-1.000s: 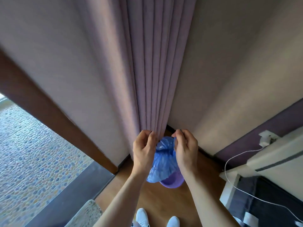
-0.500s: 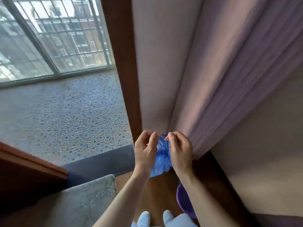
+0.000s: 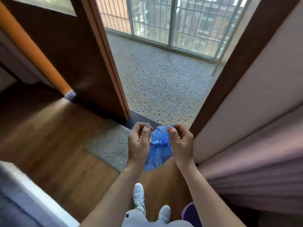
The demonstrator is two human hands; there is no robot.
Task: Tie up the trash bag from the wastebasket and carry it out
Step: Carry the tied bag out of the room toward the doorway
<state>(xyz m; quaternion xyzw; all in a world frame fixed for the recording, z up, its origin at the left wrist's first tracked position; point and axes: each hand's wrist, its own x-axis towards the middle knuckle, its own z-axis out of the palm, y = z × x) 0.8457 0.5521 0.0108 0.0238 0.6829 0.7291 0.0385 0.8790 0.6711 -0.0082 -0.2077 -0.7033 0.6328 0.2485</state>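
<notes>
A small blue plastic trash bag hangs in the air between my two hands, above the wooden floor. Its neck is cinched into a twist. My left hand has curled fingers at the bag's left side, with thumb and forefinger pinched near the bag's top. My right hand pinches the bag's top right corner with curled fingers. The purple wastebasket shows only as a rim at the bottom, behind my right forearm, by my right foot.
A brown open door stands to the left of a doorway onto a pebble-patterned balcony floor with barred windows. A grey mat lies at the threshold. A mauve curtain hangs at right. A bed edge is at bottom left.
The view has swung left from the curtain corner to the open balcony doorway. Both hands keep the blue bag, now clear of the wastebasket, which has dropped to the bottom edge.
</notes>
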